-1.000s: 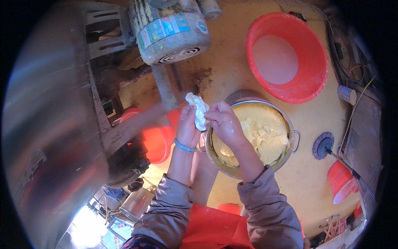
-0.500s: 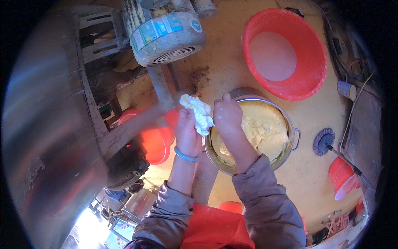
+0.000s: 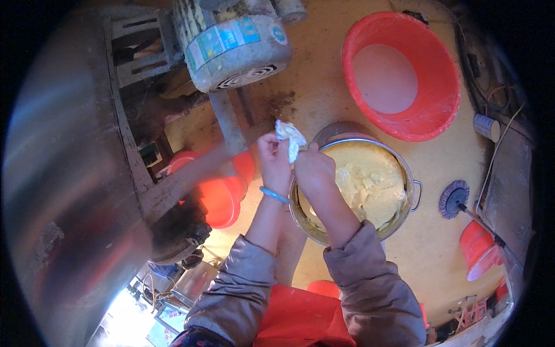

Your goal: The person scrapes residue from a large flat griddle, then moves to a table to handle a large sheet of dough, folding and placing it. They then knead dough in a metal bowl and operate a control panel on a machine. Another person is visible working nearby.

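My left hand [image 3: 274,157], with a light blue bangle at its wrist, is closed on a crumpled white cloth-like piece [image 3: 291,137] with a yellowish tint. The piece sticks up between my two hands. Right beside it, my right hand [image 3: 315,172] is curled closed near the piece's lower end; what its fingers hold, if anything, is hidden. Under my right hand and forearm stands a round metal pot [image 3: 417,195] with side handles. Pale yellow, thick, lumpy stuff [image 3: 370,179] fills much of it.
A large red tub [image 3: 442,110] with whitish liquid stands beyond the pot. To the left are a motor [image 3: 237,58] on a metal frame, a large metal surface [image 3: 69,191] and red basins [image 3: 219,199]. On the right are a round brush [image 3: 454,199], a red bucket [image 3: 480,251] and a can [image 3: 487,127].
My left hand has moved right and slightly up toward my right hand. The white piece went with it and now looks more bunched up. My right hand has dropped slightly.
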Action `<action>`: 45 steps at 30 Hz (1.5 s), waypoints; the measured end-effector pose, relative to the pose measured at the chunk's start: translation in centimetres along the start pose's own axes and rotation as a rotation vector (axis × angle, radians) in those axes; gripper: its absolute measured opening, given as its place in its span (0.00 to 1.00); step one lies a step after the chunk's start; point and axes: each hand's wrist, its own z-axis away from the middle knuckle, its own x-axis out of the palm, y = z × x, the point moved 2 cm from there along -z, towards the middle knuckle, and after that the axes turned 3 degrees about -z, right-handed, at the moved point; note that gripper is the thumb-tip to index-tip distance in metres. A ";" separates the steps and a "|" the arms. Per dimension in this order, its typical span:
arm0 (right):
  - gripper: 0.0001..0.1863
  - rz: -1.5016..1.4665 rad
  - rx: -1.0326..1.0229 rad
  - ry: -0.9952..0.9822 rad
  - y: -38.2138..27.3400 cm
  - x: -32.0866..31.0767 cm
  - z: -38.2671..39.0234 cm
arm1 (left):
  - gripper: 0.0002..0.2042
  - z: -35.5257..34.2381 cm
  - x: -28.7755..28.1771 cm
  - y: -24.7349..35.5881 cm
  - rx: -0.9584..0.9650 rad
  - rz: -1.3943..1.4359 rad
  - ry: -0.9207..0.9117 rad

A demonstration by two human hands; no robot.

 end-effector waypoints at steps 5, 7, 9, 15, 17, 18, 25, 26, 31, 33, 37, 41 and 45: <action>0.13 -0.006 -0.021 0.062 1.5 -3.8 1.6 | 0.07 -5.3 -0.1 -3.9 -0.238 0.123 0.139; 0.13 -0.165 -0.036 0.202 2.4 -4.8 3.0 | 0.06 -7.7 0.8 -6.0 -0.401 0.308 0.098; 0.11 -0.313 -0.066 0.316 3.1 -5.4 4.4 | 0.07 -10.6 1.3 -8.3 -0.533 0.312 0.096; 0.12 -0.685 -0.069 0.308 7.2 -6.4 8.9 | 0.18 -18.6 0.9 -11.1 -0.440 0.570 0.265; 0.11 -0.776 -0.089 0.318 8.6 -6.4 10.8 | 0.23 -16.7 0.9 -9.8 -0.443 0.562 0.143; 0.12 -0.872 -0.096 0.309 9.2 -6.3 11.8 | 0.25 -14.9 1.1 -8.7 -0.453 0.535 0.063; 0.25 -1.657 -0.065 0.088 12.4 -8.4 22.0 | 0.36 1.6 0.9 4.7 -0.595 1.134 -0.514; 0.27 -1.731 -0.038 0.098 12.8 -8.9 23.8 | 0.37 3.7 0.6 6.5 -0.616 1.157 -0.526; 0.33 -1.891 0.002 0.108 15.3 -11.3 31.9 | 0.37 12.6 -2.2 13.8 -0.553 1.195 -0.649; 0.34 -1.802 -0.016 0.056 16.6 -12.3 34.0 | 0.37 16.1 -4.7 15.7 -0.459 1.214 -0.685; 0.35 -1.479 0.111 -0.016 19.2 -14.5 38.1 | 0.29 25.7 -13.8 14.3 -0.382 0.997 -0.288; 0.31 -1.203 0.164 -0.027 21.7 -18.2 42.2 | 0.18 37.5 -24.7 6.1 -0.525 0.605 0.421; 0.23 -0.772 0.197 0.090 23.1 -21.1 44.2 | 0.21 49.6 -31.9 -3.6 -0.742 0.275 0.764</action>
